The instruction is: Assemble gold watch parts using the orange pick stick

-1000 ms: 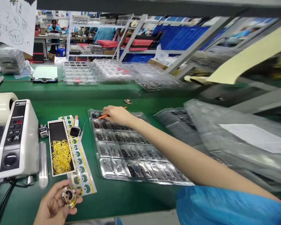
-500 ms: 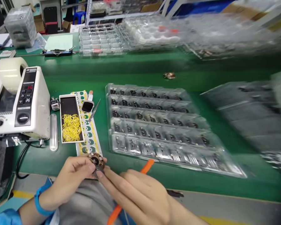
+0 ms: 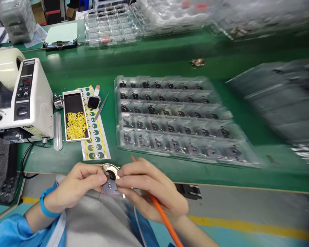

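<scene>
At the bench's front edge, my left hand (image 3: 79,185) is closed, thumb and fingers pinching a small round electronic assembly (image 3: 110,188) with a shiny gold rim, a black round centre and a grey flat lower part. My right hand (image 3: 151,188) has its fingertips on the right side of that assembly. An orange pen-like stick (image 3: 164,216) passes through the same hand, its pointed tip showing above the fingers. Just beyond lies a clear tray (image 3: 159,149) whose pockets hold small dark parts.
On the left stand a tape dispenser (image 3: 38,103) and a white-rimmed box (image 3: 88,133) of yellow rings. Beside it are a sticker sheet (image 3: 103,147), a smartwatch (image 3: 93,102) and tweezers (image 3: 102,107). Blurred grey trays (image 3: 278,99) lie right, a small metal part (image 3: 197,62) further back.
The view has tilted down. My right fingers have shifted from the assembly's lower edge to its right side, and the orange stick now points differently. A larger grey part of the assembly shows.
</scene>
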`<action>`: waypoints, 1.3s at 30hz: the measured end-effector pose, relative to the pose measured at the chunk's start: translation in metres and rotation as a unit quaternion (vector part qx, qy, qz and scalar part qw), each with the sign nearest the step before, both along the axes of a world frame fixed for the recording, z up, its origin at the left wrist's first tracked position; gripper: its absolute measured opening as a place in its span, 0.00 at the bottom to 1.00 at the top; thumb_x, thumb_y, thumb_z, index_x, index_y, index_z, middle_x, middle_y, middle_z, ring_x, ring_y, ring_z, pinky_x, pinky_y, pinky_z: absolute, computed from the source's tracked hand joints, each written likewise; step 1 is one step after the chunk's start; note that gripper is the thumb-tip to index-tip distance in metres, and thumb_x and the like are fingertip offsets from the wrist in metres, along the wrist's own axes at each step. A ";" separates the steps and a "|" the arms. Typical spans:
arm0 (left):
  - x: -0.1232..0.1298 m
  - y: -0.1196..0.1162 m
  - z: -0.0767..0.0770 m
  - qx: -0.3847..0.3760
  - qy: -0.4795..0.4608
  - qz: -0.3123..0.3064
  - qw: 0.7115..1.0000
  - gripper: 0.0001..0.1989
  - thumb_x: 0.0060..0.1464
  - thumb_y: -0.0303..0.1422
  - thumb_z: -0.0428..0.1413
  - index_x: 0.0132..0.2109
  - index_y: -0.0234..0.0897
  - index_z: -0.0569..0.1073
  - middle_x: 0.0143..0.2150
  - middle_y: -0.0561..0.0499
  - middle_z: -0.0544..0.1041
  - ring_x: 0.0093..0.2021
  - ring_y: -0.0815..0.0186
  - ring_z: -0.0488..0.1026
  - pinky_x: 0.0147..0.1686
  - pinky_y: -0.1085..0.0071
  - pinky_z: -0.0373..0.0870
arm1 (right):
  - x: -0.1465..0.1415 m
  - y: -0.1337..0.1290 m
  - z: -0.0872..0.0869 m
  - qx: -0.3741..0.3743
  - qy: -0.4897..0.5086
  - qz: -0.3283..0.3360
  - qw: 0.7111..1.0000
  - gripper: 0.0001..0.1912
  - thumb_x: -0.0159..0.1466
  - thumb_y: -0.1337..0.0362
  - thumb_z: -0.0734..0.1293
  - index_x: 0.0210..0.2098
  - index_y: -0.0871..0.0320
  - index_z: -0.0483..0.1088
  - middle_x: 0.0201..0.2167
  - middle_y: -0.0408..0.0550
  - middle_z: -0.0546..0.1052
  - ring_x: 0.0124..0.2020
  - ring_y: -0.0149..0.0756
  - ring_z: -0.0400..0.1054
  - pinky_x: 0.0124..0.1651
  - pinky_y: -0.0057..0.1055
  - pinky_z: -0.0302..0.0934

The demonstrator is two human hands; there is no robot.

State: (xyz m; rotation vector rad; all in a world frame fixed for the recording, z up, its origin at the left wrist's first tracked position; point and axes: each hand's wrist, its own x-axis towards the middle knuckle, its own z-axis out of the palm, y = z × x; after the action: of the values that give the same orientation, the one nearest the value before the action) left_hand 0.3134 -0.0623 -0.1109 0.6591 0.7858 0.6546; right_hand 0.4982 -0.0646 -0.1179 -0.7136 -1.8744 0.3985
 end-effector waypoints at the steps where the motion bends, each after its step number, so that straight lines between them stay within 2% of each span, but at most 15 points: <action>1: 0.000 0.000 0.000 -0.001 0.005 -0.005 1.000 0.21 0.46 0.48 0.67 0.23 0.33 0.76 0.24 0.55 0.71 0.25 0.73 0.66 0.30 0.78 0.65 | 0.001 0.000 0.001 0.006 -0.009 0.001 1.000 0.07 0.70 0.68 0.62 0.38 0.58 0.71 0.28 0.47 0.75 0.27 0.31 0.71 0.27 0.28 0.64; 5: -0.002 0.005 -0.001 -0.014 0.026 -0.040 0.999 0.23 0.44 0.49 0.68 0.20 0.33 0.74 0.24 0.53 0.73 0.27 0.70 0.68 0.31 0.75 0.65 | 0.009 0.001 0.005 0.031 -0.057 0.008 0.998 0.08 0.68 0.73 0.62 0.39 0.57 0.72 0.31 0.48 0.77 0.23 0.29 0.68 0.24 0.28 0.60; 8: -0.002 0.008 -0.001 0.005 0.022 -0.063 0.998 0.22 0.45 0.48 0.68 0.20 0.33 0.75 0.23 0.53 0.73 0.26 0.71 0.68 0.29 0.76 0.65 | 0.009 0.001 0.003 0.063 -0.075 0.024 0.995 0.09 0.70 0.72 0.60 0.39 0.59 0.72 0.30 0.49 0.78 0.24 0.29 0.67 0.24 0.28 0.60; 11: -0.003 0.007 -0.001 0.027 0.018 -0.046 0.998 0.18 0.49 0.45 0.66 0.23 0.34 0.78 0.25 0.52 0.76 0.29 0.70 0.72 0.33 0.76 0.70 | 0.008 -0.001 -0.001 0.041 -0.044 0.025 0.998 0.09 0.71 0.72 0.59 0.38 0.60 0.71 0.29 0.48 0.77 0.26 0.30 0.69 0.26 0.28 0.61; 14: -0.004 0.005 -0.003 0.086 0.014 -0.005 0.996 0.07 0.57 0.38 0.62 0.38 0.41 0.83 0.39 0.50 0.81 0.41 0.66 0.78 0.45 0.72 0.75 | 0.006 -0.003 -0.001 -0.090 0.045 -0.028 0.995 0.07 0.67 0.72 0.63 0.36 0.56 0.71 0.30 0.46 0.76 0.30 0.32 0.70 0.29 0.28 0.63; 16: -0.005 0.003 -0.007 0.134 0.015 0.010 0.991 0.13 0.62 0.33 0.58 0.52 0.51 0.79 0.53 0.52 0.79 0.52 0.65 0.76 0.52 0.70 0.73 | 0.004 -0.001 -0.001 -0.210 0.091 -0.069 0.971 0.06 0.64 0.71 0.66 0.32 0.55 0.72 0.32 0.47 0.75 0.31 0.33 0.70 0.28 0.27 0.62; 18: -0.006 0.002 -0.011 0.178 0.020 0.015 0.984 0.21 0.65 0.30 0.54 0.60 0.58 0.71 0.61 0.54 0.74 0.57 0.65 0.73 0.56 0.69 0.72 | 0.001 0.004 -0.003 -0.309 0.116 -0.080 0.940 0.07 0.62 0.69 0.69 0.27 0.55 0.73 0.33 0.48 0.75 0.30 0.33 0.69 0.26 0.26 0.60; 20: -0.007 0.002 -0.014 0.204 0.030 0.021 0.978 0.24 0.66 0.29 0.53 0.63 0.59 0.67 0.64 0.53 0.72 0.59 0.63 0.72 0.58 0.67 0.71 | -0.003 0.011 -0.005 -0.368 0.130 -0.059 0.919 0.08 0.59 0.66 0.70 0.24 0.56 0.74 0.33 0.48 0.76 0.29 0.32 0.69 0.26 0.26 0.60; 22: -0.009 0.001 -0.016 0.216 0.058 0.026 0.974 0.24 0.66 0.28 0.52 0.64 0.57 0.66 0.64 0.52 0.72 0.60 0.61 0.72 0.59 0.65 0.70 | -0.006 0.017 -0.007 -0.396 0.134 -0.037 0.908 0.07 0.58 0.65 0.70 0.23 0.56 0.75 0.31 0.48 0.76 0.28 0.32 0.69 0.26 0.25 0.61; 27: -0.015 -0.002 -0.016 0.233 0.143 0.016 0.962 0.24 0.67 0.29 0.51 0.65 0.55 0.65 0.66 0.52 0.70 0.63 0.60 0.69 0.60 0.67 0.70 | -0.009 0.025 -0.003 -0.412 0.124 -0.015 0.903 0.07 0.58 0.66 0.69 0.24 0.56 0.76 0.30 0.46 0.75 0.29 0.31 0.70 0.29 0.26 0.64; 30: -0.017 -0.002 -0.015 0.238 0.169 0.006 0.956 0.24 0.67 0.30 0.51 0.66 0.53 0.64 0.64 0.51 0.72 0.63 0.59 0.69 0.59 0.67 0.71 | -0.009 0.027 0.003 -0.401 0.121 -0.010 0.908 0.06 0.59 0.66 0.70 0.25 0.55 0.76 0.32 0.46 0.75 0.32 0.32 0.71 0.33 0.26 0.67; 35: -0.014 -0.002 -0.013 0.243 0.175 0.016 0.954 0.24 0.66 0.29 0.51 0.66 0.52 0.65 0.62 0.50 0.74 0.61 0.60 0.72 0.58 0.69 0.71 | -0.011 0.029 0.005 -0.384 0.108 -0.009 0.917 0.07 0.59 0.68 0.69 0.25 0.56 0.76 0.31 0.45 0.74 0.30 0.30 0.71 0.32 0.24 0.67; 39: -0.011 -0.001 -0.015 0.246 0.157 0.034 0.956 0.24 0.66 0.28 0.51 0.66 0.51 0.66 0.62 0.50 0.74 0.60 0.61 0.73 0.59 0.69 0.70 | -0.016 0.029 0.002 -0.351 0.104 -0.043 0.930 0.07 0.60 0.69 0.69 0.26 0.56 0.75 0.31 0.44 0.75 0.29 0.29 0.70 0.32 0.25 0.66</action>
State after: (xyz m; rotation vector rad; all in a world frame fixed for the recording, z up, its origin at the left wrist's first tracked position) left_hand 0.3027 -0.0628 -0.1254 1.2180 0.9510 0.8308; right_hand 0.4826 -0.0359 -0.1162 -1.1673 -1.4756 1.0742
